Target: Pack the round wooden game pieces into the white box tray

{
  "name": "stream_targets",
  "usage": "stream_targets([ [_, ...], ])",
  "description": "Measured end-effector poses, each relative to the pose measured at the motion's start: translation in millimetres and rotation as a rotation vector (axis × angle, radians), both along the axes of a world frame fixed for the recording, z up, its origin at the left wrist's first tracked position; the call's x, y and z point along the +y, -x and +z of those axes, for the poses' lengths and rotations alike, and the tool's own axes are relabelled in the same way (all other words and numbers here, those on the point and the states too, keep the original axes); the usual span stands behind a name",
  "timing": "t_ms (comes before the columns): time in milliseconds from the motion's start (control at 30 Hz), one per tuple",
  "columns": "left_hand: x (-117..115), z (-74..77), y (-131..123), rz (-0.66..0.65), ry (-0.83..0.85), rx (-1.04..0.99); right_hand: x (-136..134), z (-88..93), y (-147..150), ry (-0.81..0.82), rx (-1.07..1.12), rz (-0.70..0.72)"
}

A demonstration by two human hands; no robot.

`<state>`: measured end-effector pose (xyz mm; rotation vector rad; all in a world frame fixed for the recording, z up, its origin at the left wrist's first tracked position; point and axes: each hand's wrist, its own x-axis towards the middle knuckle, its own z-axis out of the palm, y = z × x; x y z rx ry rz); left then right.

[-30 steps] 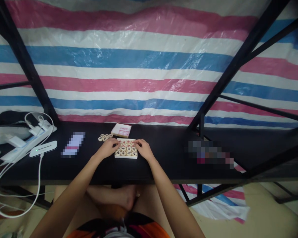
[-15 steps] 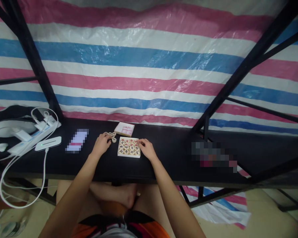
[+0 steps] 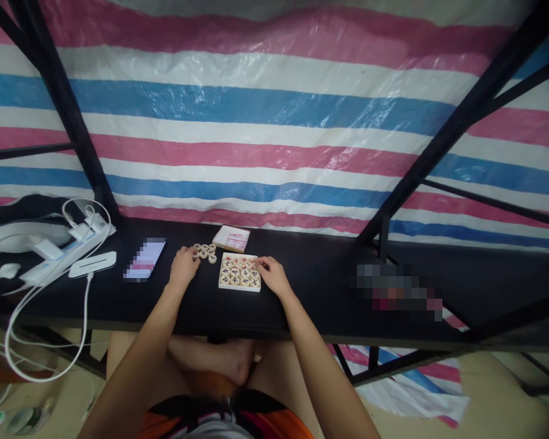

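Observation:
A small white tray (image 3: 239, 286) filled with round wooden game pieces marked in red and black lies on the black table (image 3: 302, 292). My right hand (image 3: 271, 275) rests at the tray's right edge, its fingers curled onto the nearest pieces. My left hand (image 3: 183, 266) lies left of the tray, fingers bent and touching a small cluster of loose pieces (image 3: 205, 251) on the table. Just behind the tray lies a white and pink box lid (image 3: 231, 238).
A phone (image 3: 144, 258) lies left of my left hand. Farther left are a white device (image 3: 92, 264), a power strip (image 3: 61, 250) and white cables (image 3: 46, 341) hanging over the edge. Black frame bars (image 3: 64, 103) rise on both sides before a striped tarp.
My left hand has left the tray and moved left to the loose pieces. My right hand has stayed at the tray's right edge. The view has shifted slightly.

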<state>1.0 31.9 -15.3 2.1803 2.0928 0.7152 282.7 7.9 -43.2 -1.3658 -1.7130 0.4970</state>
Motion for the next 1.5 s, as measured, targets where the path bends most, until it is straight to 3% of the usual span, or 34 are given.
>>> stream_targets([
  [200,-4.2,3.3,-1.6,0.057,0.0,0.033,1.3,-1.7,0.1,-0.007,0.001,-0.004],
  [300,-6.3,6.9,-6.2,0.017,-0.081,-0.079,1.7,-1.9,0.1,-0.009,-0.001,-0.006],
  [367,-6.5,8.3,-14.5,-0.121,-0.192,-0.224,1.9,-2.1,0.0,-0.007,0.002,-0.005],
  [433,-5.6,8.5,-27.2,-0.358,-0.239,-0.321,2.2,-2.2,-0.1,-0.006,0.002,-0.005],
  [533,-2.1,7.5,-48.8,-0.667,-0.14,-0.281,2.6,-1.9,-0.1,-0.005,0.0,-0.002],
  [667,1.4,8.5,-65.7,-0.746,-0.023,-0.152,2.5,-0.9,0.3,-0.004,0.004,0.0],
  [800,-0.7,13.4,-62.1,-0.772,-0.029,-0.127,2.1,-0.7,1.3,0.0,0.005,-0.008],
  [900,0.2,15.2,-47.7,-0.688,-0.102,-0.149,2.0,-0.8,1.6,0.004,0.005,-0.006],
  [967,3.5,13.1,-34.5,-0.514,-0.142,-0.127,2.0,-0.4,1.5,-0.002,0.004,0.0],
  [1067,9.0,5.5,-16.0,-0.152,-0.13,-0.043,1.8,0.2,1.0,-0.005,-0.001,-0.004],
  [1133,10.9,0.3,-8.4,-0.015,-0.068,0.022,1.7,0.1,0.7,-0.001,-0.003,-0.011],
  [1233,10.8,-2.5,-5.2,0.02,0.008,0.091,1.5,-0.3,0.4,-0.003,0.0,-0.011],
  [1500,3.1,5.6,-4.1,0.043,-0.001,0.097,1.9,-0.6,0.3,0.003,0.015,0.004],
])
